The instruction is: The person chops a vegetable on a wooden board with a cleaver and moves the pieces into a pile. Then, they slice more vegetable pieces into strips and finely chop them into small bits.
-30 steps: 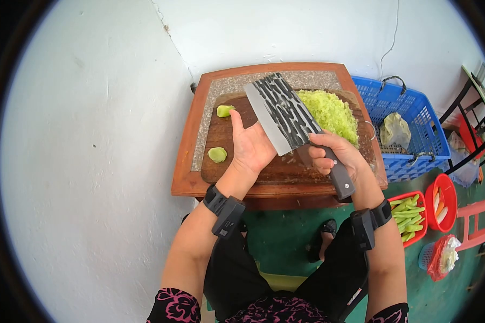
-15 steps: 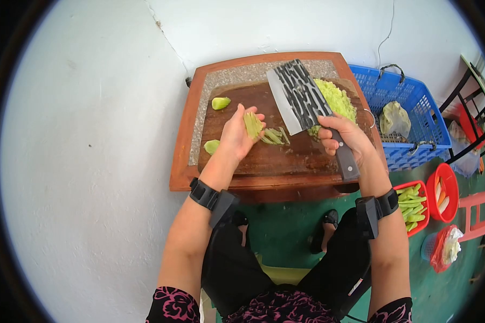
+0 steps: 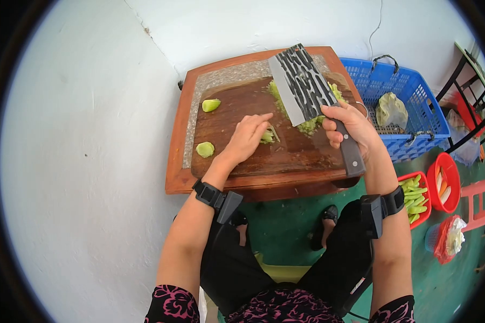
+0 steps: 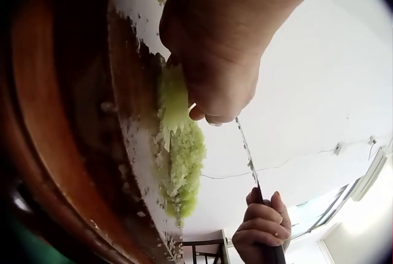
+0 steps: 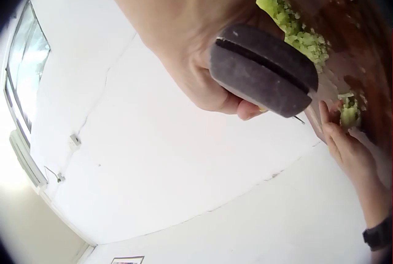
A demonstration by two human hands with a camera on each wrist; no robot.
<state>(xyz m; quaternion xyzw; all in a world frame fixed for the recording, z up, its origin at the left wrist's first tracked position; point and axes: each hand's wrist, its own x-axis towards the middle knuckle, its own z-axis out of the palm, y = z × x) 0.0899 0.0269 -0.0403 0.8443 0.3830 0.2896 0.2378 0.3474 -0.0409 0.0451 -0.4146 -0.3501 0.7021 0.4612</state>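
My right hand (image 3: 350, 126) grips the dark handle of a cleaver (image 3: 302, 81), its patterned blade raised and tilted above the wooden chopping board (image 3: 226, 121). Behind the blade, partly hidden by it, lies a heap of finely chopped green vegetable (image 4: 186, 169). My left hand (image 3: 247, 139) is turned palm down low over the board, fingers mostly straight, right at a small bunch of green vegetable strips (image 3: 268, 135). The hand covers part of that bunch. Two cut green vegetable pieces, an upper one (image 3: 210, 105) and a lower round one (image 3: 205, 149), lie on the board's left side.
The board lies on a small wooden table (image 3: 179, 161) with a speckled inlay, close to white walls. A blue plastic crate (image 3: 415, 89) stands to its right. On the green floor are a red basket of long green vegetables (image 3: 413, 198), a red bowl (image 3: 451, 200) and a pink stool (image 3: 477, 202).
My left hand, palm up and empty at first, then held strips, and has now turned palm down over them on the board. The raised cleaver has shifted slightly right and now overlaps the chopped heap.
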